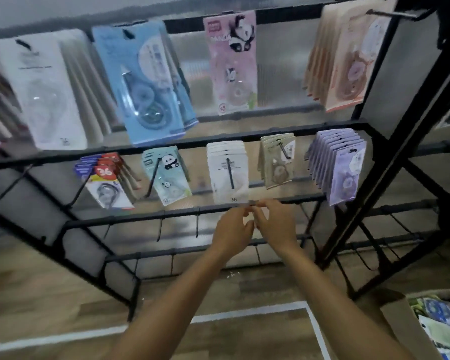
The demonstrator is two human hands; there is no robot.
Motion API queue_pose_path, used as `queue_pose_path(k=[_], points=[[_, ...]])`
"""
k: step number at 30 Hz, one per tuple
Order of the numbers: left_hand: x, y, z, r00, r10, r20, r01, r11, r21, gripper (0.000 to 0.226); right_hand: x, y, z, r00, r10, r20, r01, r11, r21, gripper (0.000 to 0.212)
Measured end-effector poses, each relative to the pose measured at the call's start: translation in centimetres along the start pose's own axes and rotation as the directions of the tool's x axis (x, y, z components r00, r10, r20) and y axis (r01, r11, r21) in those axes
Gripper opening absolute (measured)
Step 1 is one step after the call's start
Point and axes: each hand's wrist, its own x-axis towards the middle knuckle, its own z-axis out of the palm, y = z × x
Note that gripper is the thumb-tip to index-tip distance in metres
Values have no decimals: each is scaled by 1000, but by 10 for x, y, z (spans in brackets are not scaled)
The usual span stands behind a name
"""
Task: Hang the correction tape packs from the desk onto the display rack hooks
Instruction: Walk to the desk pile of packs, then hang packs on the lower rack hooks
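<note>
Your left hand (233,231) and right hand (276,224) meet fingertip to fingertip at the bottom edge of the white correction tape packs (227,175), pinching something there too blurred to name, both arms stretched forward. On the black display rack (390,141) you have four bunches on the upper rail and five on the middle one, with the white bunch third from the left. Below lies a wooden floor (50,302) with white tape lines (250,310), and a box of more packs (437,323) sits at lower right.

Wood-look floor (50,302) crossed by white tape lines (244,313)
</note>
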Motion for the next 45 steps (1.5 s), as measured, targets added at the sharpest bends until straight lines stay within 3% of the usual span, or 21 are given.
queue_pose_path(k=[5, 11, 14, 18, 21, 25, 30, 34, 39, 45], points=[[-83, -88, -64, 978, -186, -95, 191, 981, 40, 32, -51, -80, 79, 953, -149, 266, 152, 988, 8, 20], [-224, -185, -167, 883, -352, -311, 379, 925, 28, 30, -152, -201, 191, 753, -384, 534, 390, 915, 107, 22], [-302, -232, -210, 814, -416, -405, 456, 890, 3, 28, -210, -261, 240, 652, -492, 577, 500, 851, 161, 22], [-404, -288, -261, 668, -546, -506, 607, 793, -53, 34, -291, -336, 292, 501, -624, 600, 569, 760, 315, 14], [-470, -320, -291, 548, -607, -576, 679, 724, -118, 33, -343, -384, 332, 412, -603, 683, 531, 768, 358, 18], [-548, -358, -324, 377, -674, -635, 764, 614, -198, 32, -405, -443, 392, 258, -646, 718, 585, 696, 416, 22], [-624, -417, -372, 246, -714, -656, 834, 501, -232, 31, -468, -515, 463, 64, -673, 737, 615, 609, 502, 27], [-674, -468, -420, 143, -705, -694, 845, 452, -285, 31, -508, -578, 522, -46, -711, 702, 598, 544, 589, 26], [-732, -522, -484, -76, -707, -703, 869, 299, -395, 31, -561, -663, 588, -167, -660, 733, 611, 514, 602, 32], [-791, -569, -531, -245, -717, -652, 826, 197, -527, 31, -617, -735, 644, -234, -652, 721, 579, 502, 642, 37]])
